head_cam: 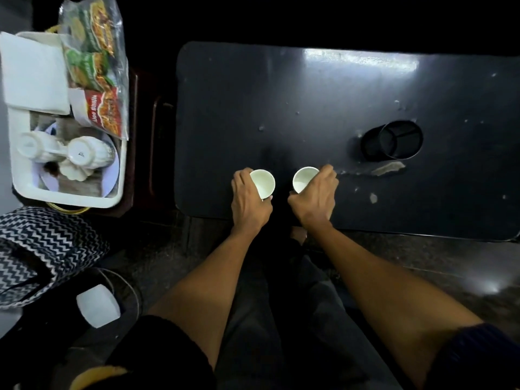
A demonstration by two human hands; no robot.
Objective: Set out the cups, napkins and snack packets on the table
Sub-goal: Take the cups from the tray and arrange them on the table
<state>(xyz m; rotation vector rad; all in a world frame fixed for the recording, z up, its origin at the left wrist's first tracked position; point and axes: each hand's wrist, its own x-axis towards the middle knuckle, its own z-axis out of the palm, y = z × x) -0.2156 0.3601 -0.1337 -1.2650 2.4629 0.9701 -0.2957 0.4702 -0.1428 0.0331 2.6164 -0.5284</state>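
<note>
Two white paper cups stand upright, mouths up, near the front edge of the dark table [323, 108]. My left hand [249, 201] grips the left cup [263, 182] from its left side. My right hand [315, 197] grips the right cup [304, 178] from its right side. A white tray [19, 175] on a side stand at the left holds a stack of white napkins [32, 74], snack packets [94, 60] in a clear bag, and two white ceramic cups [64, 154] lying on their sides on a plate.
A black mesh pen holder [395, 142] stands on the table to the right of my hands, with a scrap of torn tape [389, 168] in front of it. A zigzag-patterned bag [42, 249] and a white object [97, 305] lie on the floor at the left.
</note>
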